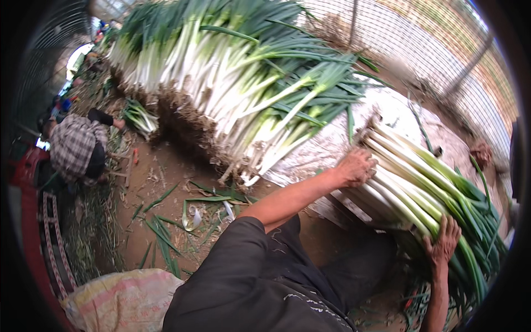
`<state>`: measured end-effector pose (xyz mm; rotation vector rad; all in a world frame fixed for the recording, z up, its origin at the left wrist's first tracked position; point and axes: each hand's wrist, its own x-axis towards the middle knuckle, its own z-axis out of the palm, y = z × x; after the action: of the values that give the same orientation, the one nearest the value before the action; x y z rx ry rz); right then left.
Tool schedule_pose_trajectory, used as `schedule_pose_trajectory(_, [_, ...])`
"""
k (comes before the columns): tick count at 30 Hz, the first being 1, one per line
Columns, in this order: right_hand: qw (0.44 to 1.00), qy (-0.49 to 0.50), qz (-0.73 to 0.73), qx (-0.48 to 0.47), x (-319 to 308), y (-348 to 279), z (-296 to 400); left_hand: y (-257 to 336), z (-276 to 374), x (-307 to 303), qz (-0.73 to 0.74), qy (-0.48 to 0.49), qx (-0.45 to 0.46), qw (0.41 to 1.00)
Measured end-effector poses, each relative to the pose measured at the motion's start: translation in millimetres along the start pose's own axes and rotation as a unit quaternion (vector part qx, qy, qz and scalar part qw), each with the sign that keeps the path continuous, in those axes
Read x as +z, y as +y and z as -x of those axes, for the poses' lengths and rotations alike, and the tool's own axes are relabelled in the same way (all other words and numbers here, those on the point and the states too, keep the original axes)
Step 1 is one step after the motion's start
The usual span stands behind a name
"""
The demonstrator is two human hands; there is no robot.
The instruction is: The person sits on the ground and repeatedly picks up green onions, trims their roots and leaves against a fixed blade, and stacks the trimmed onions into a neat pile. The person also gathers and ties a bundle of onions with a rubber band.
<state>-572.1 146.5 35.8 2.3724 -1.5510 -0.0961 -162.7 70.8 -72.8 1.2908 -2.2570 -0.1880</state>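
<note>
Long leeks with white shafts and green leaves (408, 178) lie in a thick bunch at my right, their roots towards the top. My left hand (357, 167) is at the white shafts near the root end, its fingers bent over them. Lower down, my right hand (444, 238) lies on the bunch where white turns to green, thumb spread from the fingers. A large heap of leeks (232, 87) fills the upper middle, with soil-covered roots facing me. The underside of the bunch is hidden.
Pale sheeting (319, 149) lies between heap and bunch. Leaf scraps (161, 236) litter the soil. A printed woven sack (124, 296) is at lower left. Another person (76, 145) in a checked shirt sits at left, near a small leek bundle (141, 118). Mesh wall (431, 45) stands upper right.
</note>
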Motion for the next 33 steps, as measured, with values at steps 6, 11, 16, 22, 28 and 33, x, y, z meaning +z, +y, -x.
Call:
schedule_pose_trajectory(6, [0.999, -0.004, 0.035, -0.015, 1, 1, 0, -121, 62, -77, -0.112, 0.191, -0.159, 0.962])
schedule_pose_trajectory(11, [0.997, -0.001, 0.069, -0.034, 15, 7, 0, -259, 149, -151, -0.296, 0.168, -0.418, 0.842])
schedule_pose_trajectory(16, [0.997, -0.02, 0.075, -0.027, 13, 12, 1, -343, 196, -209, -0.288, 0.082, -0.64, 0.707])
schedule_pose_trajectory(22, [0.996, -0.029, 0.078, -0.021, 17, 11, 0, -349, 188, -220, -0.073, 0.038, -0.583, 0.808])
schedule_pose_trajectory(28, [0.996, -0.036, 0.079, -0.006, 2, 3, 0, -175, 107, -218, 0.569, 0.05, -0.435, 0.696])
schedule_pose_trajectory(33, [0.998, -0.044, 0.042, 0.006, -5, -14, -9, -63, 113, -161, 0.879, 0.059, -0.286, 0.377])
